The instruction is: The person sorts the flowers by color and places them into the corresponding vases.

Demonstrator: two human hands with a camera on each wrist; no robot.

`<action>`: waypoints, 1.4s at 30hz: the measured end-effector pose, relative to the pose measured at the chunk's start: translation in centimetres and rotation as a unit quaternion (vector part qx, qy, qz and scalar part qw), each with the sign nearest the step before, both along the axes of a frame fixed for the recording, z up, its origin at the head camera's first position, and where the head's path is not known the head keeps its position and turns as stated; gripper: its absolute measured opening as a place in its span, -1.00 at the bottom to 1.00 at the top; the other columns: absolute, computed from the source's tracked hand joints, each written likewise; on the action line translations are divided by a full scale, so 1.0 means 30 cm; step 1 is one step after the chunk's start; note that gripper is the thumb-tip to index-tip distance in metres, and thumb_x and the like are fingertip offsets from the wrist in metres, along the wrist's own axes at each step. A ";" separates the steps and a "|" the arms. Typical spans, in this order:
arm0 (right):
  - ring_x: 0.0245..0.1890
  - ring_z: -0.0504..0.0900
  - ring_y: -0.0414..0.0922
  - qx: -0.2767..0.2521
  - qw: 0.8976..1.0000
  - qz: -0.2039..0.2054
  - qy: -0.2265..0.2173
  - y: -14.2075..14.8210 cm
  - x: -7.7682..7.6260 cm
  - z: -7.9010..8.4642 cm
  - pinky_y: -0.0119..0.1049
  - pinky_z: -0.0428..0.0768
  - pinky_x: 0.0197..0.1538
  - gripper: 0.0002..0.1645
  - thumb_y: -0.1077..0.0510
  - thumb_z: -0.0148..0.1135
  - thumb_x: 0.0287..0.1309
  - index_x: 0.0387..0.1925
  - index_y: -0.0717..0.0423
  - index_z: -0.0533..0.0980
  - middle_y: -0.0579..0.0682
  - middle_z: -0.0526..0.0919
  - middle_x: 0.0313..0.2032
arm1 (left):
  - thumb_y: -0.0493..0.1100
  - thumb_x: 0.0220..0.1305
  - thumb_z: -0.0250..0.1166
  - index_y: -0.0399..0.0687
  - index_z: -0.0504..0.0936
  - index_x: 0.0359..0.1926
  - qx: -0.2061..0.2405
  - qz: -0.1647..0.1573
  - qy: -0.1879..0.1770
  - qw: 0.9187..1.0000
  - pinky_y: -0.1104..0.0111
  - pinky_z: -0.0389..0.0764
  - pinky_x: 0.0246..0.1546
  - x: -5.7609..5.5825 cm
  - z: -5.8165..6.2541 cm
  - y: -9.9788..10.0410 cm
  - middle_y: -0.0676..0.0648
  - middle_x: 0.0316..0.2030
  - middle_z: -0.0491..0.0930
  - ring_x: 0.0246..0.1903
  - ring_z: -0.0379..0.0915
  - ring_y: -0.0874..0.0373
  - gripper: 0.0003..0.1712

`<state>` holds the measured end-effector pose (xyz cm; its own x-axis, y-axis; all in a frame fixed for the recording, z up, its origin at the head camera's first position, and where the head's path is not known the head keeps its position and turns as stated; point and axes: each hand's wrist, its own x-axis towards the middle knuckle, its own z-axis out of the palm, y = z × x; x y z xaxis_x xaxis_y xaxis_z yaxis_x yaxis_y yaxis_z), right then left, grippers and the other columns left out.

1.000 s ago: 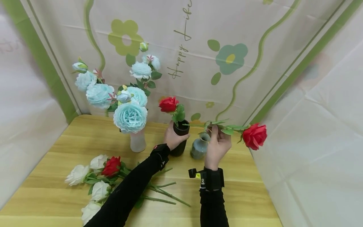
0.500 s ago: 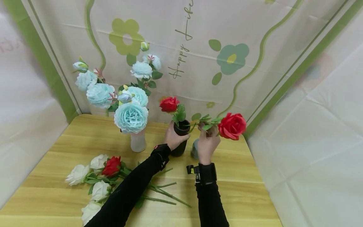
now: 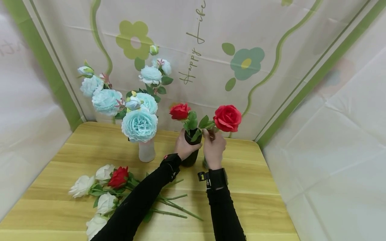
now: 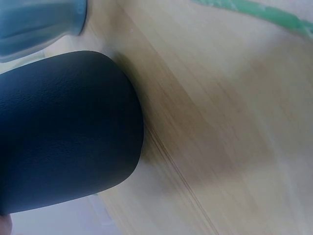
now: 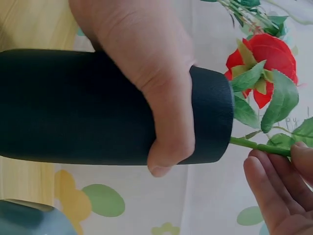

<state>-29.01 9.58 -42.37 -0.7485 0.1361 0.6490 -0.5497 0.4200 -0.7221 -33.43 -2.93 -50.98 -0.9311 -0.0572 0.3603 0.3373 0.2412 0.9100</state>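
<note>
My left hand (image 3: 184, 146) grips a black vase (image 5: 112, 112) near its top, thumb across the front. In that vase stands a red rose (image 3: 180, 111) with green leaves. My right hand (image 3: 214, 149) pinches the green stem (image 5: 257, 145) of a second red rose (image 3: 227, 118) between thumb and fingers. The lower end of this stem passes over the rim into the vase, and its bloom leans to the right. Mostly hidden behind my right hand in the head view is a small blue-grey vase (image 4: 36, 24), which shows beside the black one in the left wrist view.
A white vase (image 3: 146, 151) with pale blue flowers (image 3: 139, 124) stands at the back left. Several white roses (image 3: 106, 203) and a red rose (image 3: 119, 176) lie at the front left, partly under my left sleeve. A printed cloth (image 3: 208, 67) hangs behind the table (image 3: 253, 201).
My right hand has moved left to the black vase, carrying the rose. The rose has tilted from lying flat to leaning upward, its stem now in the vase. My left hand stays put.
</note>
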 end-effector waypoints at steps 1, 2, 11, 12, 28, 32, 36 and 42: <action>-0.32 0.70 -0.05 0.016 1.000 -0.006 -0.002 0.001 -0.003 -0.003 -0.14 0.71 -0.22 -0.84 0.19 0.27 0.33 -0.19 0.24 0.64 0.09 0.72 -0.33 | -0.08 -0.04 0.58 -0.09 0.20 0.42 -0.002 -0.001 -0.001 1.000 0.15 0.39 0.24 0.001 0.000 0.000 -0.14 0.22 0.41 0.18 0.37 0.00 0.05; -0.32 0.69 -0.04 0.026 1.000 -0.006 -0.002 0.002 -0.005 -0.005 -0.13 0.71 -0.22 -0.84 0.19 0.28 0.33 -0.20 0.24 0.64 0.08 0.71 -0.34 | -0.08 -0.04 0.58 -0.10 0.20 0.43 -0.004 0.000 -0.002 1.000 0.15 0.38 0.25 0.003 0.000 -0.001 -0.14 0.23 0.40 0.19 0.36 -0.01 0.06; -0.28 0.66 -0.09 0.067 0.997 0.029 0.020 0.003 -0.029 -0.017 -0.32 0.67 -0.17 -0.81 0.16 0.24 0.36 -0.16 0.20 0.69 0.06 0.71 -0.30 | -0.04 0.03 0.55 0.00 0.14 0.46 -0.015 -0.005 0.002 1.000 0.20 0.35 0.28 0.007 0.003 -0.001 -0.07 0.29 0.34 0.23 0.32 0.05 0.06; -0.30 0.66 -0.08 0.068 0.997 0.032 0.024 0.002 -0.033 -0.018 -0.32 0.68 -0.17 -0.80 0.17 0.23 0.36 -0.18 0.21 0.69 0.07 0.70 -0.31 | -0.02 0.04 0.55 0.02 0.14 0.46 -0.018 -0.004 0.002 1.000 0.22 0.35 0.28 0.007 0.002 -0.001 -0.05 0.29 0.34 0.23 0.32 0.06 0.06; -0.27 0.56 0.03 0.154 0.986 0.035 0.052 -0.015 -0.056 -0.038 -0.23 0.57 -0.20 -0.78 0.32 0.10 0.42 -0.31 0.32 0.62 0.17 0.57 -0.31 | 0.09 0.06 0.52 -0.12 0.22 0.40 -0.025 0.016 0.003 1.000 0.23 0.39 0.24 0.006 -0.009 0.005 -0.12 0.23 0.41 0.19 0.38 0.00 -0.01; -0.11 0.54 0.05 0.110 0.993 0.036 0.008 -0.016 -0.036 -0.063 -0.17 0.65 -0.19 -0.75 0.34 0.15 0.36 0.02 0.31 0.60 0.22 0.57 -0.09 | 0.07 0.08 0.52 -0.09 0.16 0.45 -0.036 0.013 0.001 0.999 0.21 0.34 0.28 0.005 -0.011 0.001 -0.12 0.27 0.38 0.24 0.33 -0.01 0.04; -0.18 0.58 -0.05 0.034 0.999 0.017 -0.028 -0.006 -0.007 -0.110 -0.20 0.66 -0.33 -0.78 0.31 0.23 0.31 -0.02 0.20 0.58 0.10 0.61 -0.13 | 0.01 0.01 0.55 -0.13 0.20 0.41 -0.036 0.013 0.004 0.999 0.14 0.38 0.25 0.000 -0.011 -0.001 -0.14 0.21 0.44 0.21 0.37 -0.03 0.03; -0.39 0.63 -0.02 0.012 0.998 0.002 -0.054 0.025 0.087 -0.174 -0.24 0.65 -0.35 -0.87 0.33 0.26 0.26 -0.20 0.32 0.66 0.12 0.65 -0.32 | -0.04 -0.04 0.58 -0.13 0.25 0.35 -0.016 0.004 0.013 1.000 0.18 0.41 0.23 -0.008 -0.015 -0.005 -0.12 0.18 0.47 0.19 0.39 0.01 -0.01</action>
<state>-26.40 10.33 -47.57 -0.8149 0.1181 0.5674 -0.4713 0.4347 -0.7674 -33.66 -3.07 -51.42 -0.9209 -0.0525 0.3863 0.3588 0.2731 0.8925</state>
